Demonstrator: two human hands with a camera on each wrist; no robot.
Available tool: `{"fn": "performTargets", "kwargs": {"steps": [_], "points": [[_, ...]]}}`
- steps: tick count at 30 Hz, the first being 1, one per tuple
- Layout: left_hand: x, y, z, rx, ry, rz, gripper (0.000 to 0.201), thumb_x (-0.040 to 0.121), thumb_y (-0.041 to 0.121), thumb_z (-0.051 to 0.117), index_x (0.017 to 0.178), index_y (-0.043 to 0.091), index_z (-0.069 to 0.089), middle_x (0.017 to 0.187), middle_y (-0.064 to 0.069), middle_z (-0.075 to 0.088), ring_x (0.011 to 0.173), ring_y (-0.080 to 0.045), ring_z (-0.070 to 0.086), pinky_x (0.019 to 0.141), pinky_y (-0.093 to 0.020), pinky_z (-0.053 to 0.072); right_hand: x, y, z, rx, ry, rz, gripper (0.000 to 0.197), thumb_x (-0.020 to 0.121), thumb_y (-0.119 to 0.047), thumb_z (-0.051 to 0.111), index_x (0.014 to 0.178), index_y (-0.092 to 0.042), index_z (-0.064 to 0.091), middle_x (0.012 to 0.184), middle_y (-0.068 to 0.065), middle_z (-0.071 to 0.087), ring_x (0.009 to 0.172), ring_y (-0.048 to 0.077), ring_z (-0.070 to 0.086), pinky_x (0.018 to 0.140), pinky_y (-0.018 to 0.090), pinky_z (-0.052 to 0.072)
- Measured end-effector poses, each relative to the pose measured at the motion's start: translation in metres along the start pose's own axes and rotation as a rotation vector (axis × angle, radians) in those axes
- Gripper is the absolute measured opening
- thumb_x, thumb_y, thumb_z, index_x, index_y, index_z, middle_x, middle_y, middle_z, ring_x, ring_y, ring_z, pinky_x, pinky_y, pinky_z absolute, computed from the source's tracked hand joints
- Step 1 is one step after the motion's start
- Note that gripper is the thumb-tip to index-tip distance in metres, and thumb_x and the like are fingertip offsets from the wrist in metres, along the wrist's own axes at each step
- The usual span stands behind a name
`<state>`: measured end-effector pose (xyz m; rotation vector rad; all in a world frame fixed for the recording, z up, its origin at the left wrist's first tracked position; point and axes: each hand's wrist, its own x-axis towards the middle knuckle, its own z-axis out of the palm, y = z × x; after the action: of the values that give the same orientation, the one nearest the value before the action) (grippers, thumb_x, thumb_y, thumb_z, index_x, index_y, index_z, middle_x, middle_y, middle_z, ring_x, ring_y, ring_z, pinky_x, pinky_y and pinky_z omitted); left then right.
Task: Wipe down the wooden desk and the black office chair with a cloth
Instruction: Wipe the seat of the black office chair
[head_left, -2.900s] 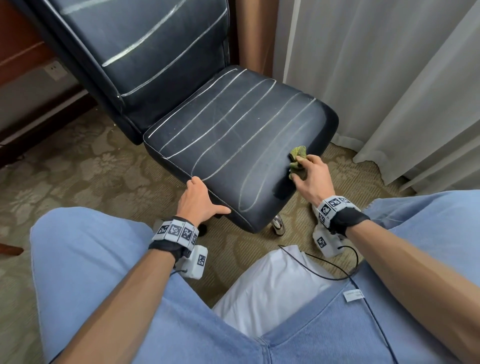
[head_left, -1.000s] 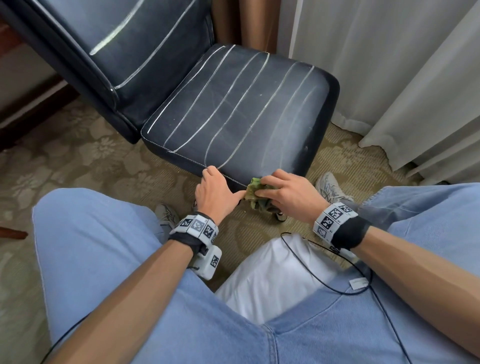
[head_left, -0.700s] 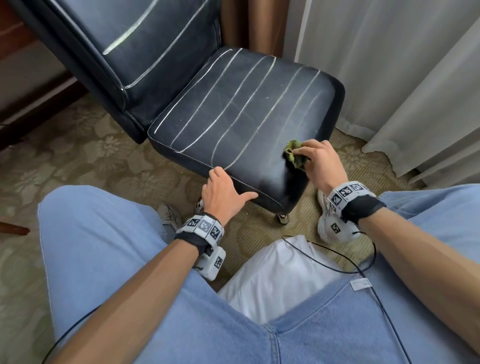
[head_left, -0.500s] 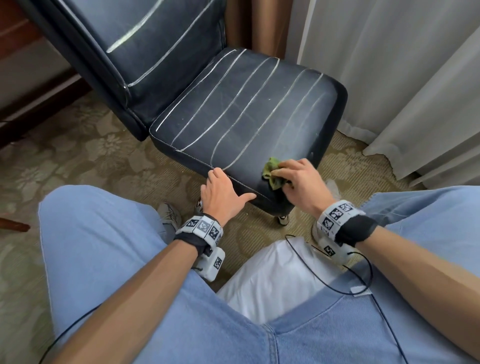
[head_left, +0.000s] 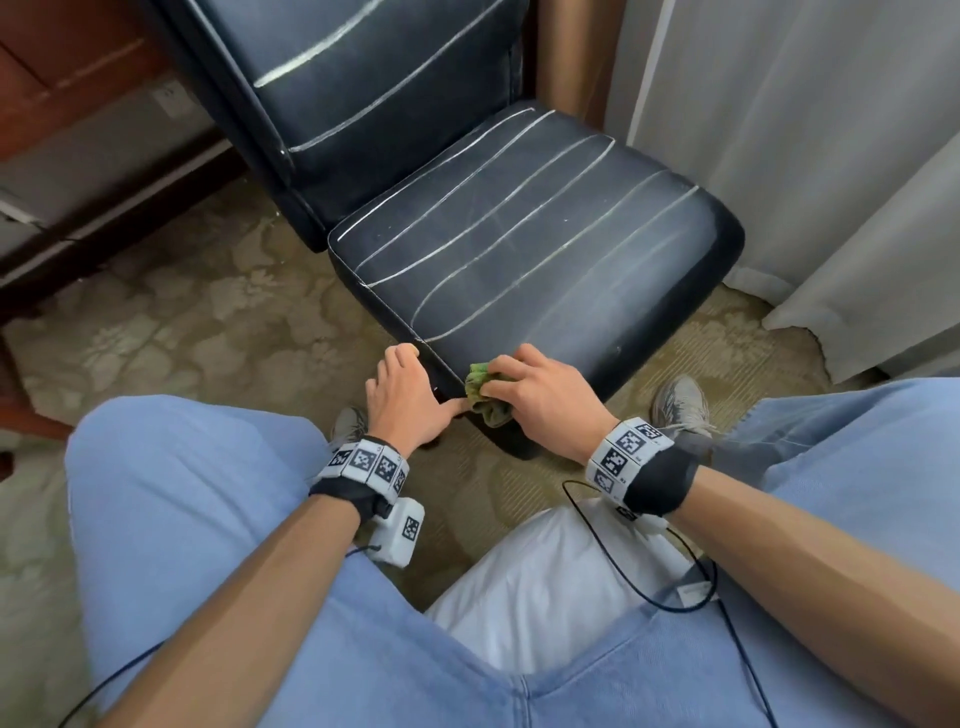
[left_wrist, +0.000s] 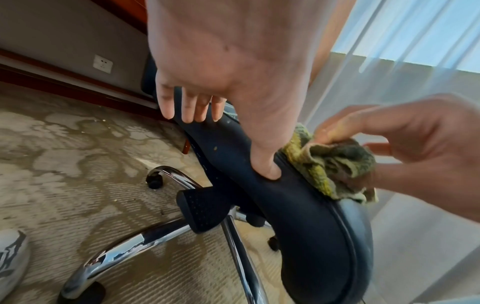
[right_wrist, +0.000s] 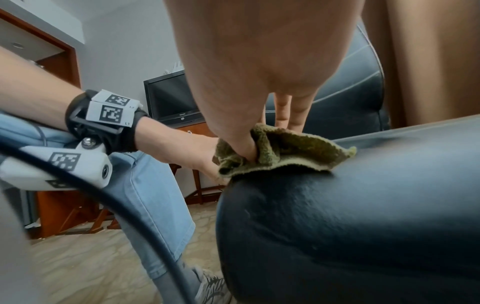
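My right hand bunches the green cloth against the chair seat's front edge; my left hand grips that edge, thumb pressing in.

The black office chair under both hands is showing smooth, faintly glossy leather-like upholstery, scuffed with pale seam lines. The cloth in the right hand is looking like nubby, matt terry. Below the left hand, the chair base is gleaming as polished, chipped chrome.
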<state>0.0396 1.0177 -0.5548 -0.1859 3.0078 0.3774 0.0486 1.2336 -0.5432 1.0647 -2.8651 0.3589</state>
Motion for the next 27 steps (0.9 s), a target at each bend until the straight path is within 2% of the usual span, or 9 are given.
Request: {"fn": "performTargets", "kwargs": {"steps": [3,7,10,13,15,18,20,23,27], "points": [[0.003,-0.003,-0.008,0.029,-0.007,0.001,0.105,0.069,0.07,0.082,0.141,0.009,0.035,0.139,-0.007,0.043,0.129,-0.028,0.046,0.104,-0.048,0.042,-0.005,0.015,-0.006,0.048,0.029,0.126,0.035,0.085,-0.01,0.069,0.116,-0.027,0.072,0.118,-0.005,0.062,0.098,0.024,0.051,0.061,0.034,0.05],[0.005,-0.002,-0.014,0.054,-0.043,-0.001,0.093,0.075,0.059,0.084,0.137,0.007,0.038,0.138,-0.011,0.045,0.128,-0.03,0.045,0.106,-0.047,0.041,-0.022,0.074,-0.019,-0.029,0.125,0.485,0.034,0.084,-0.003,0.063,0.111,-0.021,0.073,0.112,-0.003,0.063,0.098,0.028,0.05,0.063,0.041,0.054],[0.009,0.005,-0.022,-0.009,-0.116,-0.051,0.087,0.074,0.047,0.089,0.131,0.003,0.04,0.134,-0.016,0.045,0.127,-0.033,0.046,0.105,-0.044,0.044,-0.038,0.113,-0.026,-0.05,0.19,0.7,0.038,0.083,0.004,0.064,0.115,-0.015,0.072,0.113,0.003,0.064,0.096,0.033,0.05,0.067,0.043,0.052],[0.011,0.017,-0.027,-0.072,-0.172,-0.052,0.077,0.078,0.027,0.088,0.131,-0.002,0.04,0.133,-0.018,0.042,0.126,-0.033,0.047,0.104,-0.04,0.046,-0.039,0.116,-0.025,0.117,0.244,0.775,0.038,0.082,-0.002,0.066,0.118,-0.011,0.072,0.115,0.007,0.065,0.095,0.037,0.057,0.081,0.043,0.053],[0.01,0.021,-0.027,-0.125,-0.193,-0.076,0.073,0.079,0.024,0.084,0.131,-0.004,0.04,0.132,-0.018,0.041,0.124,-0.033,0.047,0.104,-0.042,0.047,-0.033,0.103,-0.02,0.197,0.278,0.767,0.036,0.082,-0.017,0.073,0.117,-0.011,0.073,0.113,0.006,0.066,0.093,0.034,0.061,0.086,0.041,0.054],[0.007,0.02,-0.022,-0.26,-0.209,-0.146,0.089,0.073,0.037,0.088,0.135,-0.001,0.038,0.134,-0.014,0.038,0.128,-0.03,0.045,0.108,-0.044,0.045,-0.025,0.076,-0.011,0.232,0.268,0.673,0.036,0.081,-0.026,0.076,0.116,-0.017,0.074,0.115,0.002,0.066,0.091,0.031,0.059,0.087,0.039,0.052],[0.002,0.02,-0.017,-0.319,-0.2,-0.156,0.097,0.07,0.042,0.09,0.138,0.0,0.035,0.138,-0.012,0.036,0.132,-0.028,0.04,0.113,-0.041,0.041,-0.019,0.056,-0.006,0.195,0.216,0.554,0.036,0.08,-0.024,0.078,0.116,-0.02,0.074,0.122,0.0,0.066,0.092,0.03,0.054,0.089,0.038,0.048],[-0.005,0.021,-0.011,-0.324,-0.142,-0.132,0.108,0.068,0.043,0.091,0.145,0.0,0.029,0.145,-0.013,0.029,0.14,-0.028,0.03,0.119,-0.038,0.032,-0.003,0.027,0.004,0.163,0.117,0.341,0.038,0.079,-0.016,0.077,0.116,-0.021,0.075,0.128,-0.003,0.064,0.099,0.029,0.052,0.089,0.044,0.052],[-0.002,0.013,-0.012,-0.31,-0.098,-0.14,0.112,0.063,0.043,0.091,0.146,0.002,0.027,0.145,-0.01,0.028,0.139,-0.028,0.029,0.117,-0.039,0.035,0.012,0.005,0.012,0.122,0.007,0.148,0.038,0.084,-0.015,0.073,0.122,-0.022,0.072,0.136,-0.003,0.058,0.115,0.029,0.046,0.078,0.048,0.057]]}}
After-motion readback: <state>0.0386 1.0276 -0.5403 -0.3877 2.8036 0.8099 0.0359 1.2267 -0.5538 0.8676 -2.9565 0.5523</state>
